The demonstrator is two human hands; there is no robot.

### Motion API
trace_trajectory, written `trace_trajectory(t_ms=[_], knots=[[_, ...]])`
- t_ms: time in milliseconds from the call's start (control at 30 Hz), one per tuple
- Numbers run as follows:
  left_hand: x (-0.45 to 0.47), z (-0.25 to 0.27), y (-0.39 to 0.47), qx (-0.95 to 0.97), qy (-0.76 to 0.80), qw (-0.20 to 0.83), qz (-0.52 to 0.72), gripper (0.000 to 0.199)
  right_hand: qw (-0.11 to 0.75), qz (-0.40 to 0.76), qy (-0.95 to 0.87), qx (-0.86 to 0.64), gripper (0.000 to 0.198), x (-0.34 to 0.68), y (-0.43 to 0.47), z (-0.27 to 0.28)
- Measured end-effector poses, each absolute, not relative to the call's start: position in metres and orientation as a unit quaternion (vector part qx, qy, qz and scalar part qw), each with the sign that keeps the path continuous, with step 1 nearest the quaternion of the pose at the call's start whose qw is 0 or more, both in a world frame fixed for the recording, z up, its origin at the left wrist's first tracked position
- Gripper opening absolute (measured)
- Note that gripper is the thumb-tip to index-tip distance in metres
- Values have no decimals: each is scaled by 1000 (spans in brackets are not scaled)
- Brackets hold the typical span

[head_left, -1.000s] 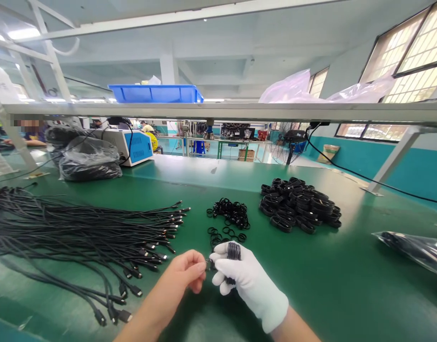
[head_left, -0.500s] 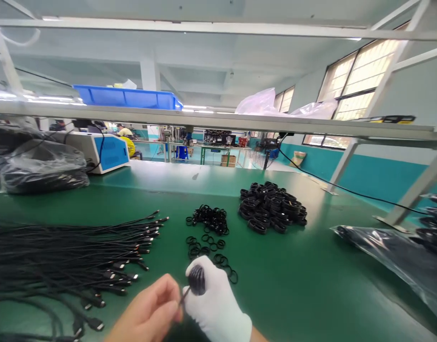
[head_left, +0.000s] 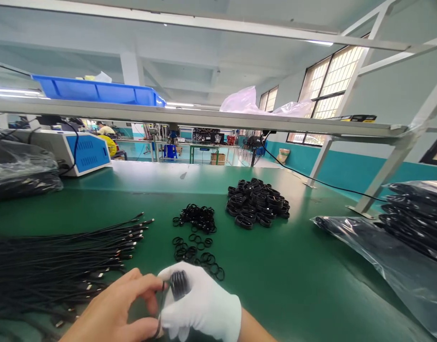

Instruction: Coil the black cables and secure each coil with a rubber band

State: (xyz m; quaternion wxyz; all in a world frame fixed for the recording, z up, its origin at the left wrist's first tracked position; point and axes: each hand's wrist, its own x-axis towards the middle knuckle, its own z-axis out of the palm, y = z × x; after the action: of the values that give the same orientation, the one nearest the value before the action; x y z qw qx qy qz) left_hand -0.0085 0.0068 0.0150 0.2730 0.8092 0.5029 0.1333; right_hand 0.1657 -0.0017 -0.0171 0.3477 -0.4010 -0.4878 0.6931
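My right hand (head_left: 200, 297), in a white glove, is closed around a tightly coiled black cable (head_left: 179, 284). Bare, my left hand (head_left: 127, 304) is right beside it, thumb and index finger apart. A thin black band (head_left: 161, 301) runs between those two fingertips at the coil's left side; it looks like a rubber ring, though part of it is hidden. Just beyond my hands lie loose black rubber rings (head_left: 182, 251), with a denser heap of rings (head_left: 199, 218) behind. Straight black cables (head_left: 61, 256) with metal plugs are spread out at the left.
A pile of coiled cables (head_left: 257, 202) sits on the green table (head_left: 275, 266). Plastic bags (head_left: 375, 251) with black contents lie at the right. A blue and white machine (head_left: 86, 152) stands back left. Overhead, a shelf (head_left: 197, 115) carries a blue tray (head_left: 100, 92).
My left thumb and index finger have spread from a pinch, with the thin black band now between them. The coil stays in my right hand. The view has turned slightly right.
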Motion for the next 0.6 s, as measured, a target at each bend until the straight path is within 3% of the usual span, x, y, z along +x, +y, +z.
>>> trace_trajectory(t_ms=[133, 333, 467, 600], knots=[[-15, 1, 10, 802, 457, 337, 182, 52, 289, 732, -501, -359, 93, 165, 2, -27], [-20, -12, 9, 783, 483, 369, 129, 65, 257, 628, -555, -481, 125, 154, 6, -40], [-11, -5, 5, 796, 499, 329, 93, 64, 245, 541, -610, -524, 133, 156, -3, -35], [4, 7, -2, 812, 510, 279, 57, 55, 170, 460, -637, -595, 121, 155, -8, -23]])
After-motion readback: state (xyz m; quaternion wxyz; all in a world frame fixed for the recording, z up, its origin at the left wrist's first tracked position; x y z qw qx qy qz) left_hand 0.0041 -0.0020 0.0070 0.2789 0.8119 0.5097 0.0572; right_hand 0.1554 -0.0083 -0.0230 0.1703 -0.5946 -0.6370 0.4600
